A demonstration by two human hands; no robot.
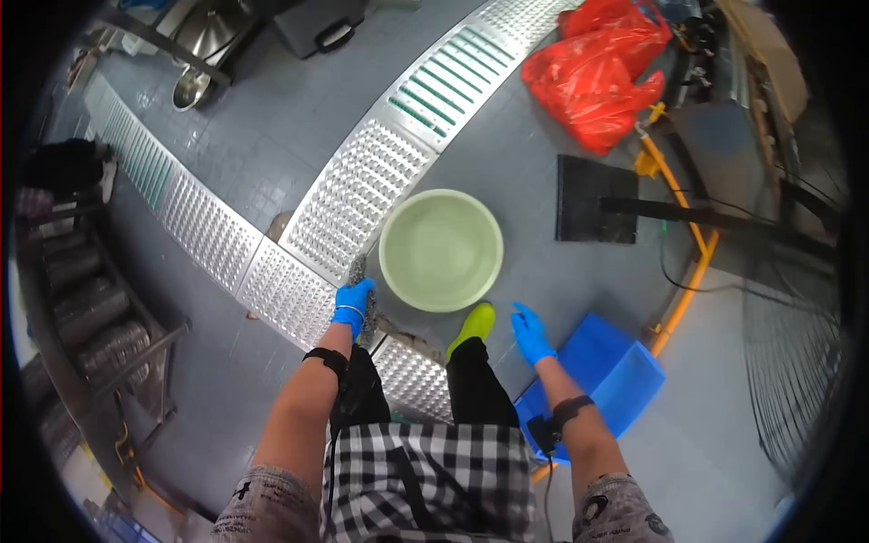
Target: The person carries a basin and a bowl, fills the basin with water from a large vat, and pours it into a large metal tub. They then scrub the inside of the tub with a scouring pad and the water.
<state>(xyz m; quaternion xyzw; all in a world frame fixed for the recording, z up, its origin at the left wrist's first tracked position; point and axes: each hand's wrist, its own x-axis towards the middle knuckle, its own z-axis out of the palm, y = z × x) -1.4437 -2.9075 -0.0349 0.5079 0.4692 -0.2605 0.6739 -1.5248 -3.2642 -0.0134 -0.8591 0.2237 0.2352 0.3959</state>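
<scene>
My left hand [352, 302], in a blue glove, is closed around a grey speckled strip [358, 269], perhaps cloth or mesh; its ends show above and below the fingers. Just right of that hand stands a round pale green basin [499, 258] on the floor, and what looks like liquid covers its bottom. My right hand [531, 333], also blue-gloved, hangs with fingers stretched out and nothing in them. It is nearest to a blue plastic crate [625, 380], and it lies below and right of the basin. One lime green boot [474, 327] shows between my hands.
Metal drain grates [358, 185] cross the grey floor in two lines that meet near my feet. A red plastic bag [597, 77] and a black mat [596, 201] lie to the right, beside a yellow frame [674, 308]. A metal rack [81, 362] stands at left.
</scene>
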